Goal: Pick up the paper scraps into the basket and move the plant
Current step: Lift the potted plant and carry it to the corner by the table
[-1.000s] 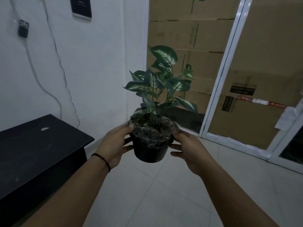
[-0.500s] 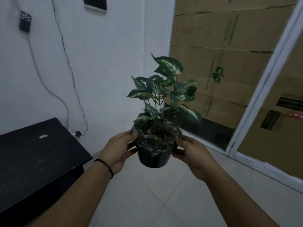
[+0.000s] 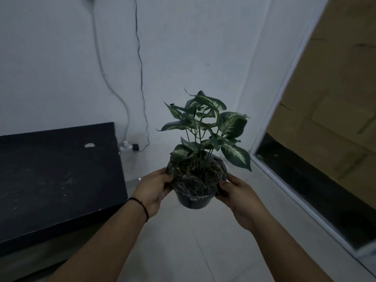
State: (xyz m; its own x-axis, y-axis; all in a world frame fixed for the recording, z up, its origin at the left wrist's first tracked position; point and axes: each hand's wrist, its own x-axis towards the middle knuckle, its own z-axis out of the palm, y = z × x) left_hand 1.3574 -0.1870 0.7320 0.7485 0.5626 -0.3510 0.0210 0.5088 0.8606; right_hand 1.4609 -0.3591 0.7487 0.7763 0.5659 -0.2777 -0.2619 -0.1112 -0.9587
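Note:
A small plant [image 3: 205,127] with green and white leaves stands upright in a black pot [image 3: 193,201] whose top is wrapped in clear film. I hold the pot in the air above the tiled floor, between both hands. My left hand [image 3: 153,190] grips its left side, with a black band on the wrist. My right hand [image 3: 238,192] grips its right side. No basket is in view. A small pale scrap [image 3: 89,145] lies on the black table.
A black table [image 3: 57,176] stands at the left against the white wall. Two cables [image 3: 140,78] hang down the wall to a plug near the floor. A white-framed glass door [image 3: 284,94] with cardboard boxes behind it runs along the right.
The view has tipped down and turned left, toward the wall corner. The plant and both hands have lowered together; the grip is the same.

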